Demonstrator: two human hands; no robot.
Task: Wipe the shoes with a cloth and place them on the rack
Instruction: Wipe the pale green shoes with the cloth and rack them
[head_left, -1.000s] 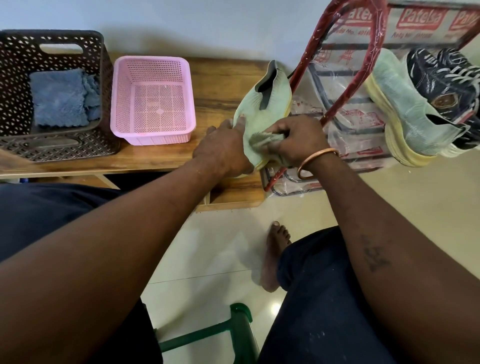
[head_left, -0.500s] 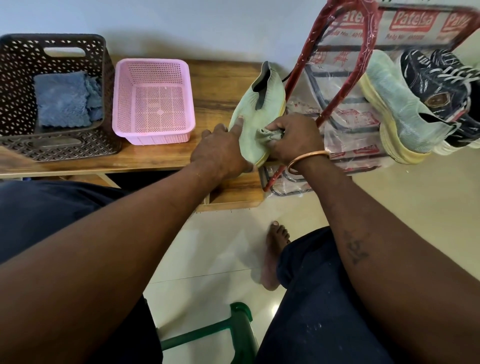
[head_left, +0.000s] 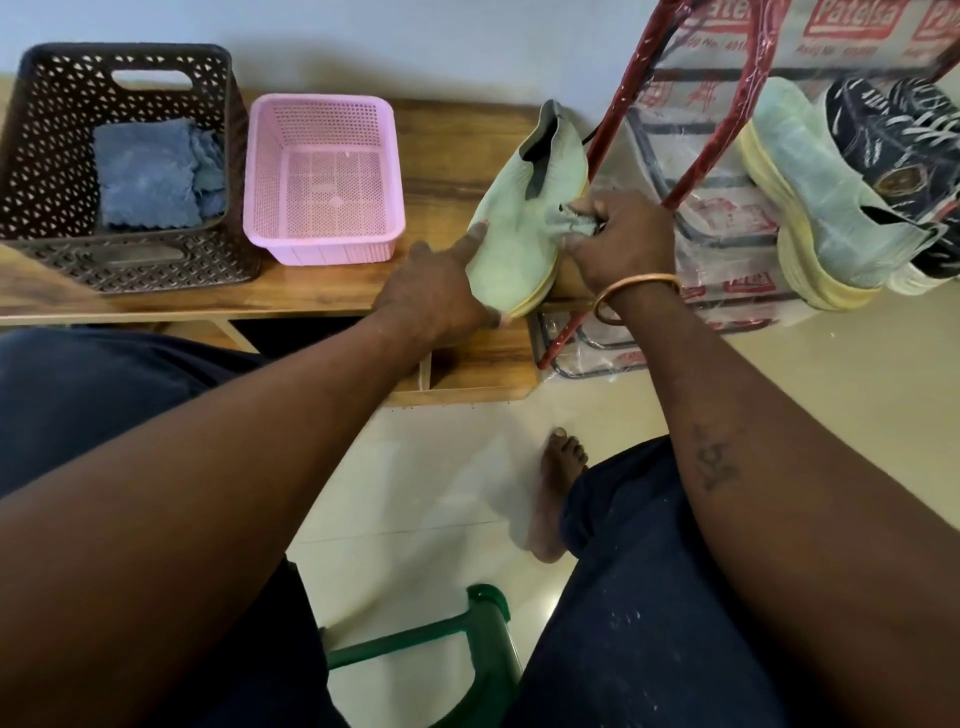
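Over the wooden bench (head_left: 447, 135), left hand (head_left: 431, 296) grips the green shoe (head_left: 519, 228); right hand (head_left: 623, 239), apparently pressing it, pinches a cloth (head_left: 576, 223).

Plain pale wall (head_left: 415, 47) behind. Low wooden tabletop (head_left: 447, 156) set against it, brown grain. Glossy cream tiled floor (head_left: 415, 493), soft reflections. Green stool frame (head_left: 467, 631) below, partly visible.

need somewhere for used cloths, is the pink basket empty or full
Empty: the pink basket shows only its bare perforated floor, nothing in it.
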